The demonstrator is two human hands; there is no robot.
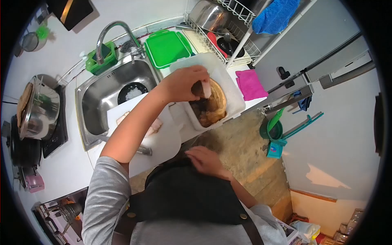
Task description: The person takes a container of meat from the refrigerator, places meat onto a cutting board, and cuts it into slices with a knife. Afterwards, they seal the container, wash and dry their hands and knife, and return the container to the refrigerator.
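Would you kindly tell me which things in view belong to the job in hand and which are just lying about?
Apparently part of the job:
pale pinkish piece in the left hand
white rectangular plastic tub with brown contents
flat white cutting board bearing pale pieces

Apparently just lying about:
folded magenta cloth
fuzzy bright blue cloth
large shiny metal pot

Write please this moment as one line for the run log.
left hand: holds pale piece at white tub | right hand: near black apron, no held thing visible | white board: pale food, partly hidden
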